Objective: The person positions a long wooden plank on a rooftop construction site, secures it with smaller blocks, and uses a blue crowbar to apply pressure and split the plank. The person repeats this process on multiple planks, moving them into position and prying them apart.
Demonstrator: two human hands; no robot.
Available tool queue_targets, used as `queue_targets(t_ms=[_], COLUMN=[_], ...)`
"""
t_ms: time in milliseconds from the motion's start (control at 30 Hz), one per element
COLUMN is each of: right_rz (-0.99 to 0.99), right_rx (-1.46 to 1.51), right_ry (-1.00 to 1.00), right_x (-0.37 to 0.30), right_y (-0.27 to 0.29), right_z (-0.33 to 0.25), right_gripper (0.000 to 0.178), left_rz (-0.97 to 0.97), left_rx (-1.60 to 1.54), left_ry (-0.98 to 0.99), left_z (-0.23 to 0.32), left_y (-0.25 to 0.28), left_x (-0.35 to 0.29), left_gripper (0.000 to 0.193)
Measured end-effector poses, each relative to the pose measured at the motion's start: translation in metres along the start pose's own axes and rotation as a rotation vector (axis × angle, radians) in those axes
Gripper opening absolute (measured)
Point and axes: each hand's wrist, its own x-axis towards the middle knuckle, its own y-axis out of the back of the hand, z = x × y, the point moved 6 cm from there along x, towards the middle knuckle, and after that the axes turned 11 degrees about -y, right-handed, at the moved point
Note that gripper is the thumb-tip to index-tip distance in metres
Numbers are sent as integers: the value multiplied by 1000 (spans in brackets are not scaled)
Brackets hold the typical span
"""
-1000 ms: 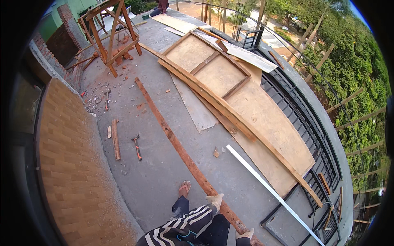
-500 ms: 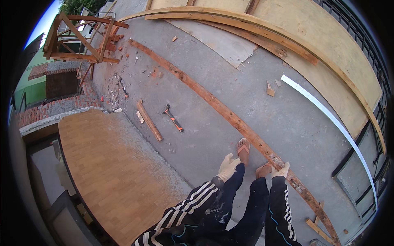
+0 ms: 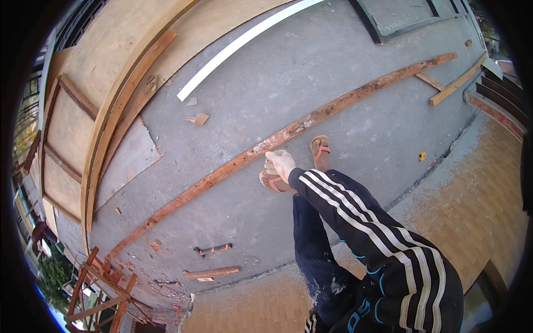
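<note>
A long, weathered wooden beam [image 3: 311, 123] stretches diagonally across the grey floor in front of my feet. My right hand [image 3: 279, 164], in a pale work glove, hangs by the beam's near edge above one sandalled foot, its fingers curled closed. The fingertips seem to meet the beam's edge; whether they grip it or something small is hidden. Of my left arm, only a bit of striped sleeve [image 3: 312, 323] shows at the lower edge, with the hand out of sight.
A hammer [image 3: 212, 250] lies near a short wood piece [image 3: 212, 272]. Large boards with long battens [image 3: 125, 100] rest at the left, a white strip [image 3: 239, 51] beyond the beam. A yellow tape measure [image 3: 422, 156] lies right. Wooden trestles [image 3: 105, 294] stand lower left.
My view has swung round to the right. My right hand, earlier around the beam, is now at its near edge. My left hand, empty over my knee before, has left the view.
</note>
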Motion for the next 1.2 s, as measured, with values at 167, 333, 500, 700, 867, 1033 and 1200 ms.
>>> queue_targets(t_ms=[167,333,500,700,867,1033,1200], right_rz=[-221,40,289,718,726,594,466], right_rx=[-360,-336,-269,72,785,628,740], right_ry=[32,308,194,167,249,8,-117], right_x=[-82,-150,-236,-364,-381,-331,-311], right_y=[46,186,389,636,719,735,756], right_z=[-61,-133,-123,-83,-49,-23,-44], right_gripper=[35,36,38,36,32,39,39], left_rz=[-78,-77,-100,-214,-276,-311,-346], left_rx=[635,482,-154,82,412,648,819], left_ry=[-304,-445,-522,-587,-620,-637,-653], left_z=[50,181,333,410,455,504,575], left_y=[20,-3,-67,-185,-295,-402,-541], left_x=[43,56,21,-37,-62,-76,-76], left_gripper=[31,29,31,34,35,35,36])
